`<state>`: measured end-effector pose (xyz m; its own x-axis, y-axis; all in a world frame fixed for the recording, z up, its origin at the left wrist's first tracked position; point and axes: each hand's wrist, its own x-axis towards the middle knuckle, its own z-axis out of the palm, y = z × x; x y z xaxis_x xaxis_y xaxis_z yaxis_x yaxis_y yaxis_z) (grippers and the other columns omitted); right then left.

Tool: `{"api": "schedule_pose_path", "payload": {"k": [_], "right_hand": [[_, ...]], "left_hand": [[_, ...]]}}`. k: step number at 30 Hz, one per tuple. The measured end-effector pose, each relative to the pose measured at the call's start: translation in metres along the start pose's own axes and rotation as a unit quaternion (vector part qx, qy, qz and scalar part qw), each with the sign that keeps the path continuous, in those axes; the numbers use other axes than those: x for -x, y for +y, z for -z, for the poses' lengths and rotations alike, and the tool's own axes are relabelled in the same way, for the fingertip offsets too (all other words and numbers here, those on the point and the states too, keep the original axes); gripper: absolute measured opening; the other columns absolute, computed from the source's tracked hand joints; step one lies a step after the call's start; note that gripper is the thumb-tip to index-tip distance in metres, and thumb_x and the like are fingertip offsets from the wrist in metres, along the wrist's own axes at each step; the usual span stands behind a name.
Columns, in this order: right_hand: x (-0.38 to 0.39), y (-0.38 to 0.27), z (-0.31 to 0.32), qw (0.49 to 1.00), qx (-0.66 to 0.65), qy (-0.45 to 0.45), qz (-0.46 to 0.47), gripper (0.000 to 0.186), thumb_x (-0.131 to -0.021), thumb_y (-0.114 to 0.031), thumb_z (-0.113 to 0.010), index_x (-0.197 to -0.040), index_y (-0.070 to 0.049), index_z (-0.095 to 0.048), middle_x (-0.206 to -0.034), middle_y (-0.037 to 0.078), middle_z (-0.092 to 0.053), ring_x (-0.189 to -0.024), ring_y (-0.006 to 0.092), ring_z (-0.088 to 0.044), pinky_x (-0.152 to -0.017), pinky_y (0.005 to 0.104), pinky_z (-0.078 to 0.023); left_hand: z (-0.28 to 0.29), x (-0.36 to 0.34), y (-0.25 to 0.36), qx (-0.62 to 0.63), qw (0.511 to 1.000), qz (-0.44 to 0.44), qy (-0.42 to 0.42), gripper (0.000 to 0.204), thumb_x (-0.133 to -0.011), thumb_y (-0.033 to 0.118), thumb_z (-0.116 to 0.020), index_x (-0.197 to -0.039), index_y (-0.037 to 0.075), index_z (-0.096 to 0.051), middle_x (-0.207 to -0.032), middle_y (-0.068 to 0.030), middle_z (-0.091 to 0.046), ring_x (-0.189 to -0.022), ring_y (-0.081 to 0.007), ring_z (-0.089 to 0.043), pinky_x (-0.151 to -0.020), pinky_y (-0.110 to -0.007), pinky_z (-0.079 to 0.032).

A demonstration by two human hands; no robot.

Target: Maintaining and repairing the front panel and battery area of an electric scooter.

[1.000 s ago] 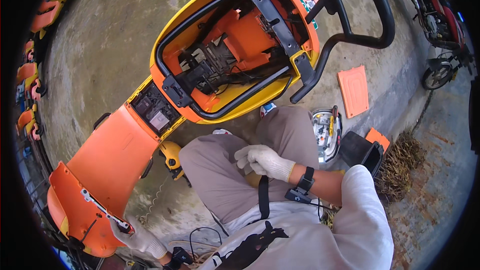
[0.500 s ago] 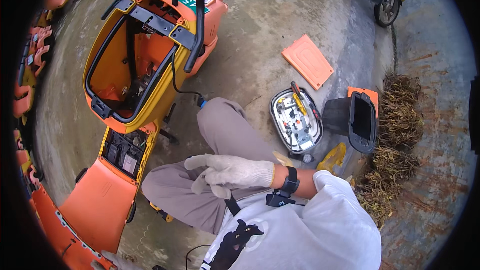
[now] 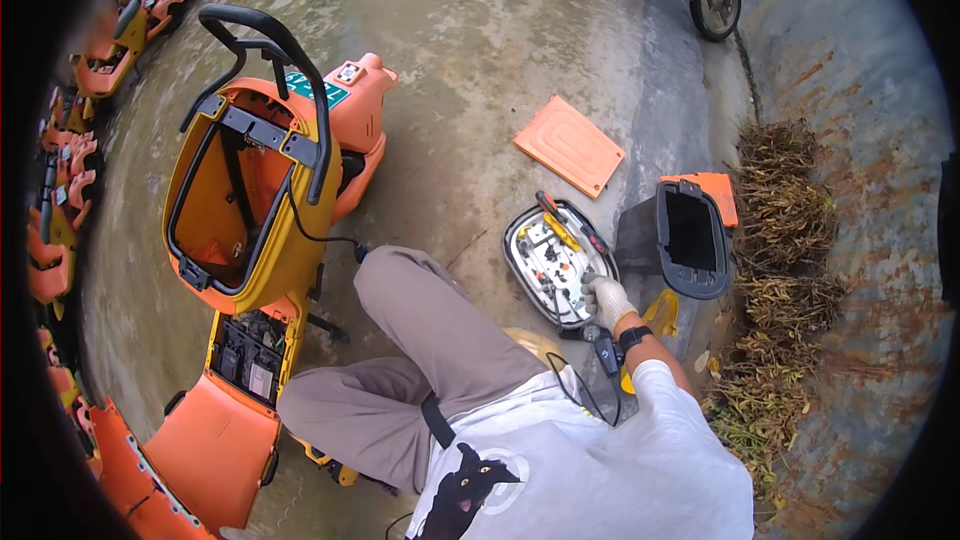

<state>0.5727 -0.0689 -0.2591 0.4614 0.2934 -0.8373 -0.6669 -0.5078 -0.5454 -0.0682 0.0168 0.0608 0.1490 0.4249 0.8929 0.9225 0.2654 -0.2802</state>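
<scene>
My right hand (image 3: 606, 301), in a pale knit glove, reaches over the near right rim of a white tray-like lid (image 3: 520, 258) with a dark edge. Its fingers curl down among small loose parts there; what they hold is hidden. Yellow-handled pliers (image 3: 562, 232) and an orange-and-black tool (image 3: 549, 206) lie at the tray's far side. Only a sliver of my left hand (image 3: 238, 534) shows at the lower edge, beside an orange panel (image 3: 150, 485); its fingers are out of sight.
An orange-and-yellow scooter body (image 3: 262, 292) with an open compartment stands at left. An orange cover (image 3: 570, 145) and a dark bin (image 3: 640, 240) lie beyond the tray. Dry plants (image 3: 785, 240) line the right wall. More scooter bodies (image 3: 55, 230) stand far left; a motorcycle (image 3: 712, 0) is behind.
My right hand has moved from above my lap, rightward and away from me, to the tray. My left hand has slipped mostly below the lower edge. The view has shifted.
</scene>
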Motion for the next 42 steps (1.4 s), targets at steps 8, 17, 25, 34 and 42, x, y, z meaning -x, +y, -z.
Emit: {"api": "schedule_pose_path", "payload": {"k": [8,17,25,34,42], "right_hand": [[-0.022,0.075,0.043,0.958,0.287,-0.005,0.013,0.025,-0.096,-0.019,-0.051,-0.107,0.001,-0.061,-0.083,0.014,-0.07,-0.052,0.0196,-0.058,-0.042,0.0347,-0.045],[-0.006,0.035,-0.01,0.896,0.418,-0.129,0.081,0.034,-0.098,-0.022,-0.048,-0.12,0.0,-0.06,-0.084,0.011,-0.072,-0.066,0.0187,-0.07,-0.058,0.0314,-0.057],[-0.035,0.054,-0.019,0.806,0.555,-0.195,0.071,0.03,-0.094,-0.022,-0.052,-0.109,0.001,-0.065,-0.081,0.012,-0.071,-0.062,0.0203,-0.069,-0.056,0.0329,-0.057],[-0.05,0.067,-0.006,0.757,0.604,-0.024,0.248,0.039,-0.086,-0.037,-0.053,-0.098,-0.006,-0.074,-0.104,0.022,-0.069,-0.099,0.0406,-0.065,-0.092,0.046,-0.05],[-0.117,0.116,0.024,0.805,0.553,0.075,0.2,0.042,-0.086,-0.033,-0.052,-0.1,0.002,-0.071,-0.085,0.021,-0.072,-0.091,0.0364,-0.069,-0.089,0.0425,-0.051]], "left_hand": [[-0.068,0.015,-0.009,0.031,0.994,0.094,0.054,0.047,-0.093,0.017,-0.068,-0.131,-0.004,-0.05,-0.127,-0.0237,-0.055,-0.111,-0.0367,-0.057,-0.095,-0.046,-0.048],[-0.029,0.044,-0.1,-0.017,0.996,0.087,0.031,0.052,-0.093,0.01,-0.068,-0.139,-0.002,-0.047,-0.131,-0.0226,-0.056,-0.112,-0.0305,-0.059,-0.095,-0.038,-0.051],[0.018,0.035,-0.056,0.297,0.865,0.403,-0.005,0.07,-0.094,0.02,-0.069,-0.148,-0.004,-0.031,-0.144,-0.0226,-0.046,-0.127,-0.0275,-0.05,-0.106,-0.039,-0.041],[0.049,0.009,-0.03,-0.096,0.987,0.002,-0.126,0.047,-0.097,0.025,-0.06,-0.132,-0.004,-0.048,-0.127,-0.023,-0.055,-0.112,-0.0338,-0.057,-0.095,-0.043,-0.048],[0.042,-0.015,0.017,0.27,0.867,0.418,-0.017,0.049,-0.097,0.03,-0.06,-0.13,-0.004,-0.052,-0.126,-0.0225,-0.057,-0.114,-0.0294,-0.055,-0.1,-0.04,-0.043]]}}
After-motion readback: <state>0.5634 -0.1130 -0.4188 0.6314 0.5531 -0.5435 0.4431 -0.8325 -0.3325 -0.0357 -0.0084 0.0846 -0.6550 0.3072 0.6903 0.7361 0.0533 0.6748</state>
